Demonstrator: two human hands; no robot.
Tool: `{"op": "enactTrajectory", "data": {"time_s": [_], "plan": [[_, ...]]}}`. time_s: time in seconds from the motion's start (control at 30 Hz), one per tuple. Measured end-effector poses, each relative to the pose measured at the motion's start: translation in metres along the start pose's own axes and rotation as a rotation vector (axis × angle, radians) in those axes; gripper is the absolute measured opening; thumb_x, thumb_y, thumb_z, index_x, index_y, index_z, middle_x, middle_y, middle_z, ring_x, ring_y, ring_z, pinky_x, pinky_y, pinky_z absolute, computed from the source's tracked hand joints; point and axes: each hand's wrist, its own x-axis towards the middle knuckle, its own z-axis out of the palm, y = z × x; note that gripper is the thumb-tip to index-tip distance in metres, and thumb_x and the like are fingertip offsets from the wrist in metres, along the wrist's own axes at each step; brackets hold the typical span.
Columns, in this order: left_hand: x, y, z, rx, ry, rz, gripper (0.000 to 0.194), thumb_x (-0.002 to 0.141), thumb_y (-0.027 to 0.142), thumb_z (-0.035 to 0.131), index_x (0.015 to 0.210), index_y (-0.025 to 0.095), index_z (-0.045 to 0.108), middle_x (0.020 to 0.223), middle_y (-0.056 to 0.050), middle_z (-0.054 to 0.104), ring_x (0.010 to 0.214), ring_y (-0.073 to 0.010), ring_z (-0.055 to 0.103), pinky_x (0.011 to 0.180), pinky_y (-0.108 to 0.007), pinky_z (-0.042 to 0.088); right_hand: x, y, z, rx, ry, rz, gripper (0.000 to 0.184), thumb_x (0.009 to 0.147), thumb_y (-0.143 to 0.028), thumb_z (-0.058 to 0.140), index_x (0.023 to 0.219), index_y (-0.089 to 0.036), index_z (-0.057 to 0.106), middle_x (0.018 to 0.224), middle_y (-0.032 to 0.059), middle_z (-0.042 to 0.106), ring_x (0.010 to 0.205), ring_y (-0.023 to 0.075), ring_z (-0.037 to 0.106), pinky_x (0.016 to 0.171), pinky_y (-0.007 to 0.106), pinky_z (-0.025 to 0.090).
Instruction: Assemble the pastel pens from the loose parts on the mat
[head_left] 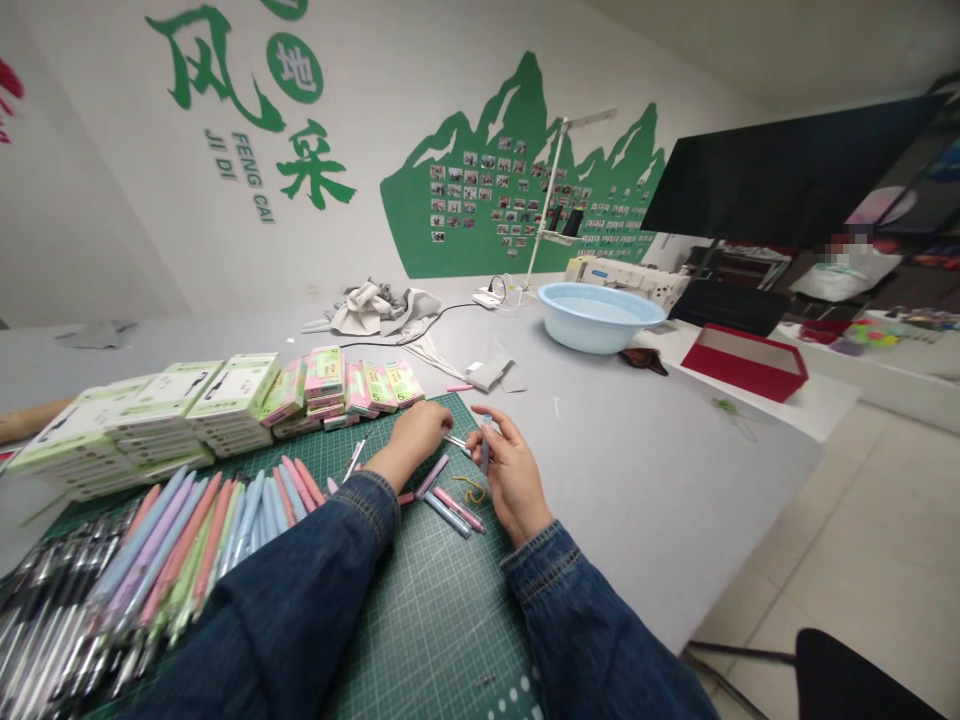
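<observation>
My right hand point(514, 480) holds a short light-blue pen barrel point(487, 440) upright between thumb and fingers. My left hand point(420, 440) is bent down over the cutting mat, its fingers closed; what they pinch is hidden. Thin white sticks, perhaps pen refills point(457, 443), show between the two hands. Below them on the green cutting mat point(427, 610) lie a purple pen part point(432, 476), a pink pen part point(459, 508), a blue pen part point(448, 515) and a yellow cord point(471, 490).
Many pastel pens point(195, 540) and dark-and-clear pens point(45, 600) lie left, under my left sleeve. Behind them stand stacked white-green boxes point(232, 390) and small pink-green boxes point(325, 372). A blue basin point(596, 315), cloth scraps point(367, 308) and a red box point(742, 362) are farther back.
</observation>
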Motion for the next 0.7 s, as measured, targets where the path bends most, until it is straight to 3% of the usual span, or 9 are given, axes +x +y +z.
{"op": "enactTrajectory", "data": {"time_s": [0.3, 0.57, 0.7], "plan": [[0.014, -0.009, 0.007, 0.043, -0.138, 0.204, 0.012, 0.074, 0.019, 0.059, 0.081, 0.021, 0.068, 0.090, -0.007, 0.068, 0.089, -0.0217, 0.061, 0.077, -0.028, 0.043, 0.003, 0.003, -0.004, -0.017, 0.043, -0.039, 0.031, 0.082, -0.036, 0.058, 0.108, -0.021, 0.062, 0.067, -0.0008, 0.057, 0.059, 0.0109, 0.046, 0.058, 0.023, 0.037], [-0.002, -0.026, -0.003, 0.033, -0.195, 0.138, 0.008, 0.067, 0.015, 0.060, 0.069, 0.021, 0.064, 0.078, -0.006, 0.067, 0.081, -0.0211, 0.062, 0.071, -0.028, 0.042, 0.003, 0.006, -0.004, -0.019, 0.013, -0.022, 0.031, 0.081, -0.036, 0.059, 0.108, -0.021, 0.062, 0.066, -0.0013, 0.057, 0.057, 0.0104, 0.046, 0.058, 0.023, 0.036], [-0.019, -0.039, -0.019, -0.013, -0.138, 0.028, 0.006, 0.066, 0.015, 0.060, 0.065, 0.020, 0.061, 0.073, -0.005, 0.066, 0.074, -0.0203, 0.061, 0.067, -0.029, 0.041, 0.002, 0.009, -0.001, -0.049, -0.007, -0.018, 0.031, 0.082, -0.037, 0.058, 0.109, -0.021, 0.063, 0.067, -0.0009, 0.058, 0.057, 0.0104, 0.046, 0.058, 0.023, 0.037]]}}
